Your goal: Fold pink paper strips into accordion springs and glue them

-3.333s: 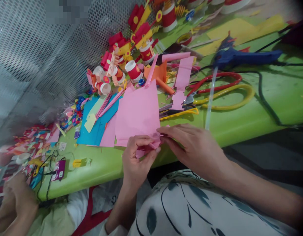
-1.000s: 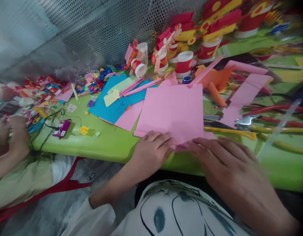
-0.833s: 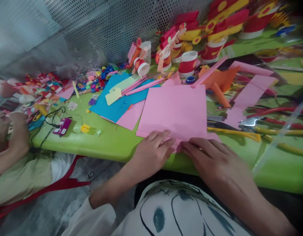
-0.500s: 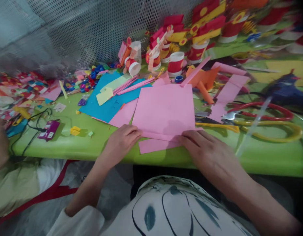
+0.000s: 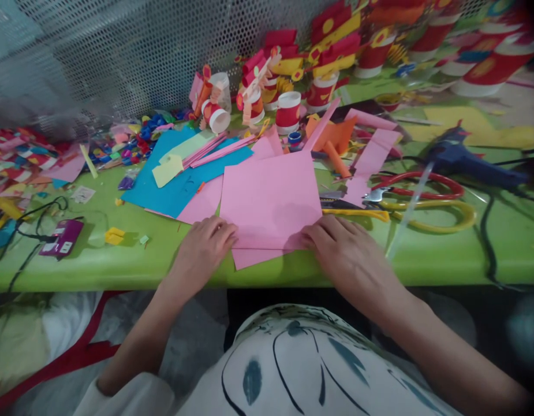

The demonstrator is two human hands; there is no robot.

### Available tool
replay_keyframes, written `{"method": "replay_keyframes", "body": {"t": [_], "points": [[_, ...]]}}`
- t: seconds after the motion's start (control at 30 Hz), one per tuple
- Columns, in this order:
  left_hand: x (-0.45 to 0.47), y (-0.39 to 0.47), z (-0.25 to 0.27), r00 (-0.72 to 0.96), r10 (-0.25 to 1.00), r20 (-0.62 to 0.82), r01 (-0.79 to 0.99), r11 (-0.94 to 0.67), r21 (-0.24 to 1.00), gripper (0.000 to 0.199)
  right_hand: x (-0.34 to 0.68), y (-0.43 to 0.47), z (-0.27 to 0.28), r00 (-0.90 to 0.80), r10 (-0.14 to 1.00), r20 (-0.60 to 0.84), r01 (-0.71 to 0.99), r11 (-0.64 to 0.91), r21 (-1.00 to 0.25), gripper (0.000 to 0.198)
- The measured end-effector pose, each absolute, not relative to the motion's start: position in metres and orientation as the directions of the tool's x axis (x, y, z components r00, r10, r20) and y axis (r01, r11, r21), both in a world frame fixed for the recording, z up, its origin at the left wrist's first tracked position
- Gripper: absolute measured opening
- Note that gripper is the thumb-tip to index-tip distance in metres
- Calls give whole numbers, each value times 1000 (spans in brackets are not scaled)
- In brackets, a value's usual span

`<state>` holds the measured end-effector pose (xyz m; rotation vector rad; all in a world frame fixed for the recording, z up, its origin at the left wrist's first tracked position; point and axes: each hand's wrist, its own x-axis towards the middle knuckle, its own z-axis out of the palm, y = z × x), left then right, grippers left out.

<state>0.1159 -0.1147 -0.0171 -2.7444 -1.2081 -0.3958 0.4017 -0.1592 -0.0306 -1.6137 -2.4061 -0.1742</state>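
Note:
A pink paper sheet [image 5: 271,196] lies flat near the table's front edge, with a folded band along its near side. My left hand [image 5: 206,245] pinches that band at the left corner, thumb and fingers together. At the right corner my right hand [image 5: 347,248] presses and grips the same band, its fingertips partly hidden. Another pink piece of paper [image 5: 251,259] pokes out from under the sheet towards me. Right of the sheet lie scissors [image 5: 376,196] with red and yellow handles. Blue paper [image 5: 156,188] spreads out to the left, with thin pink strips on it.
Red and white paper cups [image 5: 288,112] with paper decorations stand at the back. A blue glue gun [image 5: 470,155] lies at the right with its cable. A purple device [image 5: 62,238] with wires and a yellow folded piece [image 5: 115,235] lie at the left.
The near band of the pink sheet now lies flatter and lines up with its sides. Both hands keep to the corners. The whole view has shifted slightly.

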Motion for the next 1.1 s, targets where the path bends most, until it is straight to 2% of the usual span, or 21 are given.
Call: {"method": "replay_keyframes", "body": {"t": [0.1, 0.17, 0.23, 0.3, 0.4, 0.5, 0.6, 0.7, 0.83, 0.93, 1.0, 1.1], "points": [[137, -122, 0, 556, 748, 363, 803, -597, 0, 16, 400, -159, -29, -373, 894, 250, 920, 391, -26, 13], [157, -124, 4, 638, 652, 410, 675, -730, 110, 19, 400, -159, -27, -372, 893, 252, 922, 388, -14, 16], [178, -120, -1, 782, 516, 350, 470, -857, 213, 22, 400, -160, -26, -361, 897, 255, 925, 378, -20, 18], [194, -111, -12, 835, 439, 332, 381, -896, 227, 24, 399, -160, -25, -342, 909, 239, 930, 364, -53, 19], [206, -96, -25, 857, 459, 235, 359, -858, 368, 23, 401, -161, -24, -305, 929, 210, 932, 336, -132, 19], [207, -90, -26, 868, 480, 126, 383, -809, 445, 25, 406, -166, -23, -287, 937, 200, 929, 323, -183, 18], [205, -91, -21, 866, 497, 50, 429, -792, 435, 27, 411, -174, -24, -272, 940, 207, 926, 314, -211, 20], [204, -89, -17, 892, 450, 48, 402, -837, 371, 28, 415, -180, -25, -235, 942, 241, 933, 288, -217, 23], [207, -73, -7, 953, 303, -17, 297, -918, 264, 27, 418, -183, -21, -217, 944, 249, 939, 272, -211, 24], [207, -64, -4, 980, 199, -7, 196, -959, 203, 29, 421, -184, -12, -244, 942, 230, 933, 293, -208, 25], [205, -64, -7, 976, 210, 48, 196, -958, 209, 35, 428, -187, -6, -256, 936, 241, 924, 310, -224, 26], [198, -68, -15, 949, 302, 91, 270, -927, 260, 40, 450, -190, -1, -199, 922, 334, 906, 303, -297, 24]]}}
